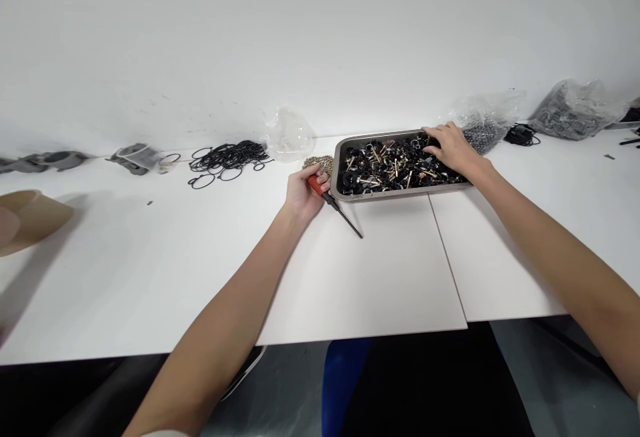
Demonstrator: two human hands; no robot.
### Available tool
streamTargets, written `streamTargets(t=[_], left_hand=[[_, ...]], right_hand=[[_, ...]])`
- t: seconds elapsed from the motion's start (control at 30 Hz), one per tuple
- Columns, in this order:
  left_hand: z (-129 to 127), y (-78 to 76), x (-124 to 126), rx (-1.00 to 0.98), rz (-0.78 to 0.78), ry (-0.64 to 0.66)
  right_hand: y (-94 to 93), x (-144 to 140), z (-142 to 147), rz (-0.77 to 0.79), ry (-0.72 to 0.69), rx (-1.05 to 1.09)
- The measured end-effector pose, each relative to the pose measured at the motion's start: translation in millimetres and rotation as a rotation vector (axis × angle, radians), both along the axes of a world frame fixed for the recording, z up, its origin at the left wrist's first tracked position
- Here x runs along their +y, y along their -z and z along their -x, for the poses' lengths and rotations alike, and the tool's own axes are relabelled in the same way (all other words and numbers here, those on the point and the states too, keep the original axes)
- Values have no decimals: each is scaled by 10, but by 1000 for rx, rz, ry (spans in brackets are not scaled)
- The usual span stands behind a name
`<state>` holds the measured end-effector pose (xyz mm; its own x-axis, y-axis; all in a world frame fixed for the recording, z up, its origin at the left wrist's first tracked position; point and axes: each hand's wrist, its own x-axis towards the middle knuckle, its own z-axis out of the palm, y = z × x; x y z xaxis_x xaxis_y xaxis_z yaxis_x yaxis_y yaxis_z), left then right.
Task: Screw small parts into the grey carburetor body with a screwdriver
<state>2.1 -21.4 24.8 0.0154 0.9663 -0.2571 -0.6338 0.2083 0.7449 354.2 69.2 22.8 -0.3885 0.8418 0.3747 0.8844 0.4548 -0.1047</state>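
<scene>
A screwdriver [336, 205] with a red handle and dark shaft is in my left hand [301, 192], its tip pointing down and toward me above the white table. That hand is beside the left end of a grey metal tray [390, 192]. Many small parts [387, 167] fill the tray: black rings or caps, brass-coloured screws and silvery pieces. My right hand [453, 147] reaches over the tray's right end, thumb and fingers apart above the parts. I cannot tell whether its fingertips touch the parts or the far rim.
Behind my left hand lies a heap of small brass-coloured pieces [323, 162]. Along the wall are black rubber rings [235, 157], a clear plastic bag [289, 136], grey parts [135, 157] and bags of dark parts [570, 112]. A tape roll [40, 214] stands at left.
</scene>
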Motion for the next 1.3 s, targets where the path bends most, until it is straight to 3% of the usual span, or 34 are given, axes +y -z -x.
streamTargets(t=[0.67, 0.87, 1.3], left_hand=[[-7, -8, -8, 17, 0, 1], [2, 0, 0, 11, -1, 1], [8, 21, 8, -13, -3, 1]], right_hand=[[-79, -89, 94, 64, 17, 123], [-72, -57, 52, -31, 74, 56], [-35, -57, 46, -32, -13, -24]])
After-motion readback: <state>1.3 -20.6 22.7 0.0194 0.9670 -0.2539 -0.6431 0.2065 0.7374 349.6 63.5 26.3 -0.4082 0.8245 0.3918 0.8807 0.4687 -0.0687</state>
